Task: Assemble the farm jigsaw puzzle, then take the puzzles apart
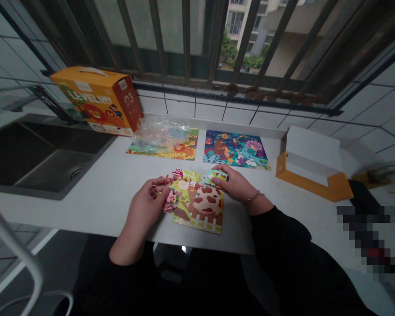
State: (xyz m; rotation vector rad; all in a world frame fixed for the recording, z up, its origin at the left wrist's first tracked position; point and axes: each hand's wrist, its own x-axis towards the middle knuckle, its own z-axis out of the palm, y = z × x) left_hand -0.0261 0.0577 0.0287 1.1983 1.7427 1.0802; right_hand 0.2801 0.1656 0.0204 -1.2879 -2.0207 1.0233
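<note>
A partly assembled jigsaw puzzle point(206, 202) lies on the counter before me, showing a brown-spotted cow and a white fence. My right hand point(232, 182) pinches a light green and teal puzzle piece point(211, 175) at the puzzle's upper right edge. At the left side, the fingers of my left hand point(149, 199) are closed around a pink puzzle piece point(170, 201); the fingers partly hide it. Other pieces, one with a red barn point(177, 174), sit along the top of the puzzle.
Two finished-looking picture sheets, a yellow one point(186, 151) under crumpled clear plastic point(159, 131) and a dark blue one point(235, 149), lie behind. An orange box point(97, 98) stands by the sink point(64, 175). An opened orange-and-white box point(311, 169) is at right.
</note>
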